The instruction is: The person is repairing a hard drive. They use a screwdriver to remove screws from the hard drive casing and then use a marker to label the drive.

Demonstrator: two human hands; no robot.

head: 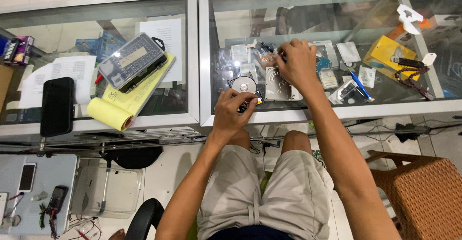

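Near the centre of the frame, an opened hard drive (276, 83) lies on the glass counter (202, 117), with its shiny round platter (244, 84) just left of the metal casing. The left hand (233, 110) pinches a small dark part (246, 106) at the counter's near edge, fingers curled narrow around it. The right hand (297, 64) reaches over the casing's far side, fingers bent down; what they grip cannot be told. The work would go best with the casing pressed flat while the small part is held low and steady. Both forearms extend forward from the lap, the right stretched further.
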